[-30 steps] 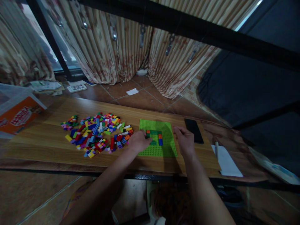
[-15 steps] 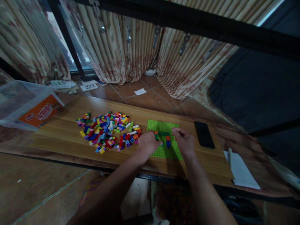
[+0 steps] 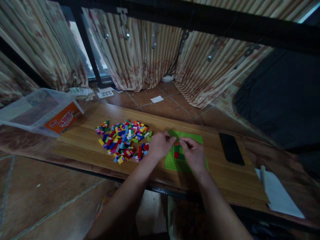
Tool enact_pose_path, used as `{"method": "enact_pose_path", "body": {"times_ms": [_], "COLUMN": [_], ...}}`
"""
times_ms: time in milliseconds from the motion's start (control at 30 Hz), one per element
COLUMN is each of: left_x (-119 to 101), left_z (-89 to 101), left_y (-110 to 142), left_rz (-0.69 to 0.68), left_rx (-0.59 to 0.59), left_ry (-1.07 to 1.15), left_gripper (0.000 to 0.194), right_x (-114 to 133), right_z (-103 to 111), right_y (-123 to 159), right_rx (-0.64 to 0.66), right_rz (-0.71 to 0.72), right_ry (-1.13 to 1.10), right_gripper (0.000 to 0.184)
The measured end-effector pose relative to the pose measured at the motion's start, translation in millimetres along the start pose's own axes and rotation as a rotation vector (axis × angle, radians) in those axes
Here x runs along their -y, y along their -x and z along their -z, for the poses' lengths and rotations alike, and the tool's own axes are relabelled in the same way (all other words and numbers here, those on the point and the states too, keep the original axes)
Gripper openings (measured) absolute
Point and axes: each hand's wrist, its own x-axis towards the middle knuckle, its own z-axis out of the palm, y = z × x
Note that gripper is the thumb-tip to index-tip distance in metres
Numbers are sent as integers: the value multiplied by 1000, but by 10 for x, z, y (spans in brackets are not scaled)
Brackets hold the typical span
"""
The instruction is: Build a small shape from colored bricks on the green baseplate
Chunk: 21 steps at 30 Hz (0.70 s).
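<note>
A green baseplate lies on the wooden table, with a small structure of red and green bricks on it. My left hand rests at the plate's left edge, fingers pinched toward the structure. My right hand covers the plate's right part, its fingertips meeting the left hand's over the bricks. Whether either hand grips a brick is hidden. A heap of loose coloured bricks lies left of my left hand.
A clear plastic tub with an orange label sits at the table's left end. A black phone lies right of the plate; a white paper with a pen lies farther right. Curtains and tiled floor are beyond.
Both hands have closed in over the middle of the baseplate, fingertips now together. The view has swung left, showing more of the tub.
</note>
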Motion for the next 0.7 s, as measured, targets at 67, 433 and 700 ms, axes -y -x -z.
{"method": "enact_pose_path", "body": {"times_ms": [67, 433, 700], "left_x": [145, 516, 599], "left_z": [204, 685, 585], "left_y": [-106, -183, -194], "left_rz": [-2, 138, 38], "left_rx": [-169, -449, -368], "left_ry": [140, 428, 367], "left_gripper": [28, 19, 20], "right_x": [13, 159, 3], "right_z": [-50, -347, -405], "right_y": [13, 207, 29], "right_rx": [37, 354, 244], "right_rz": [28, 261, 279], "right_ry": [27, 270, 447], "right_gripper": [24, 20, 26]}}
